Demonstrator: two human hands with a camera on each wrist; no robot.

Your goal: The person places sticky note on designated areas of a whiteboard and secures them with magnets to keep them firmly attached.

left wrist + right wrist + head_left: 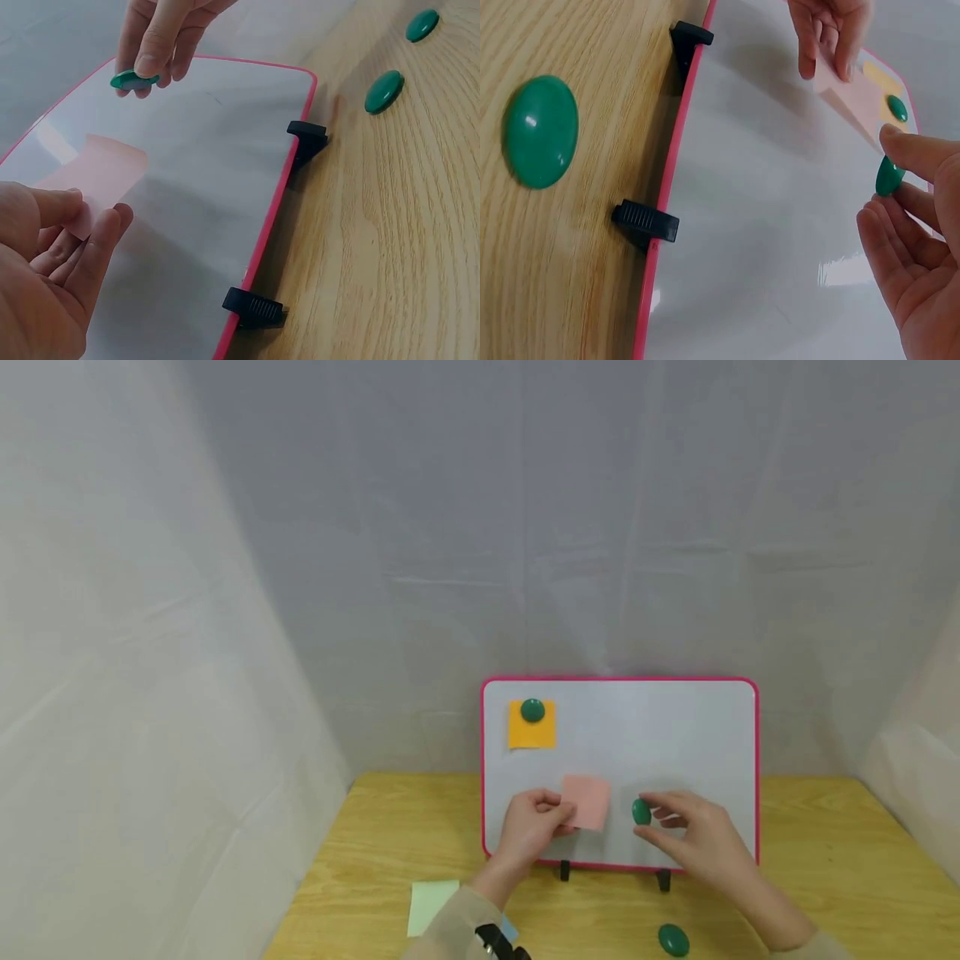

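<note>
Nearest the viewer, on the wooden worktop (825, 860), lie a pale green note (433, 906) at the left and a loose green magnet (672, 940) at the right; the left wrist view shows a second loose magnet (422, 25) on the worktop farther along. A beige sleeve (450, 931) covers the left forearm, with a small blue scrap (508, 930) lying beside it.

Beyond these, a white board (675, 735) with a pink frame stands on two black clip feet (253, 307), tilted back against the grey curtain (480, 527).

The left hand (531, 828) holds a pink note (586, 802) flat against the lower part of the board; thumb and fingers (97, 240) pinch the note's lower left corner, as the left wrist view shows.

The right hand (693, 837), just to the right of the pink note, pinches a green magnet (641, 812) between thumb and fingers (911, 150). This magnet sits near the board face, apart from the pink note; whether it touches the board cannot be told.

Farther up, in the board's upper left corner, an orange note (532, 731) is pinned under another green magnet (532, 711) at its top edge.
</note>
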